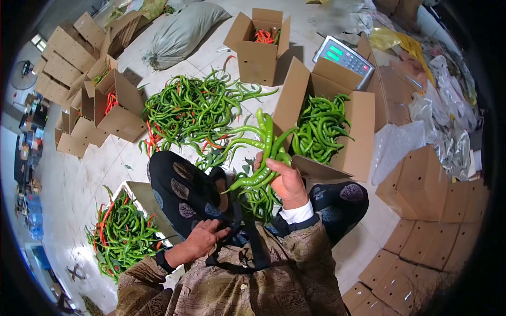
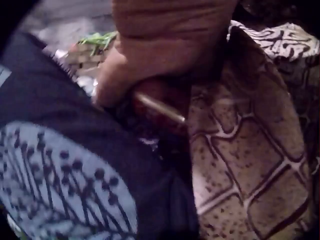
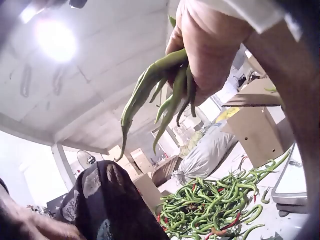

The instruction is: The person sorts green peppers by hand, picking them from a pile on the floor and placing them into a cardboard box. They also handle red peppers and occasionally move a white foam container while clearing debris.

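Observation:
Several long green peppers (image 1: 268, 139) are gripped in a bunch by my right hand (image 1: 289, 184), beside an open carton (image 1: 363, 131) that holds more green peppers (image 1: 322, 126). In the right wrist view, pepper tips (image 3: 145, 90) hang down from the right hand (image 3: 210, 45). My left hand (image 1: 203, 239) rests on the lap with relaxed fingers and holds nothing; in the left wrist view only part of the left hand (image 2: 120, 75) shows. A large pile of green peppers with some red ones (image 1: 190, 113) lies on the floor ahead.
A white box (image 1: 138, 203) of mixed peppers stands at the left. A scale (image 1: 345, 58) with a lit display is behind the carton. Another carton (image 1: 258, 60) and a full sack (image 1: 184, 34) stand farther back. Cartons line both sides; plastic bags (image 1: 406, 139) lie at the right.

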The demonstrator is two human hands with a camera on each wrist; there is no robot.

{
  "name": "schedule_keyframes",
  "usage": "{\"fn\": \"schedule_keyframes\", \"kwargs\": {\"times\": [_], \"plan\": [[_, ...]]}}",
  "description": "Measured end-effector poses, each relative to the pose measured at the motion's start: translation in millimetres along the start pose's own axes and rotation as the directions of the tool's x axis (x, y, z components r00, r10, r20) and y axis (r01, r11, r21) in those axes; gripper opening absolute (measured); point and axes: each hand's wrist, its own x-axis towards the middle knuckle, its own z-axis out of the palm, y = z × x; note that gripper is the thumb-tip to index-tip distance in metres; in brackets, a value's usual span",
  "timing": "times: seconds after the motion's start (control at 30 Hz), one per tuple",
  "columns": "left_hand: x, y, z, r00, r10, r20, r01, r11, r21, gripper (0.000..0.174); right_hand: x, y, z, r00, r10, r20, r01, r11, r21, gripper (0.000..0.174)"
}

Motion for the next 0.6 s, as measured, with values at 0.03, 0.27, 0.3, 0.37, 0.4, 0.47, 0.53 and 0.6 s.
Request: {"fn": "schedule_keyframes", "kwargs": {"times": [0.03, 0.27, 0.3, 0.37, 0.4, 0.47, 0.53, 0.6], "plan": [[-1.6, 5.0, -4.7, 1.000, 0.006, 0.002, -0.006, 1.000, -0.004, 0.067, -1.3, -1.3, -1.7, 1.000, -0.002, -0.007, 0.001, 1.000, -0.002, 0.041], [-58.7, 39.4, -36.4, 0.823, -0.554, -0.121, 0.485, 0.799, -0.356, 0.058, 2.6, 7.0, -11.5, 0.996, -0.010, -0.088, 0.019, 0.995, 0.103, 0.035], [-66.2, 43.4, -32.9, 0.754, -0.610, -0.244, 0.432, 0.740, -0.516, 0.054, 3.6, 10.3, -14.4, 0.997, -0.032, -0.067, 0.039, 0.994, 0.104, 0.035], [-94.5, 38.7, 5.7, 0.611, -0.739, -0.283, 0.451, 0.619, -0.643, 0.053, 3.5, 13.8, -12.3, 0.998, -0.016, -0.068, 0.023, 0.996, 0.089, 0.036], [-113.2, 36.1, 47.0, 0.472, -0.851, -0.231, 0.340, 0.417, -0.843, 0.053, 4.3, 17.2, -10.9, 0.998, -0.011, -0.067, 0.016, 0.997, 0.076, 0.036], [-133.9, 49.7, 67.4, 0.376, -0.925, 0.054, 0.168, 0.011, -0.986, 0.046, 4.4, 22.1, -7.2, 0.998, 0.017, -0.068, -0.013, 0.998, 0.067, 0.037], [-138.3, 55.8, 65.9, 0.519, -0.827, 0.217, 0.034, -0.233, -0.972, 0.046, 2.5, 29.4, -0.9, 0.996, 0.032, -0.079, -0.034, 0.999, -0.020, 0.042], [-128.9, 62.7, 59.8, 0.458, -0.877, 0.146, -0.003, -0.166, -0.986, 0.048, -2.2, 38.5, 3.6, 0.999, 0.035, -0.012, -0.037, 0.983, -0.178, 0.047]]}}
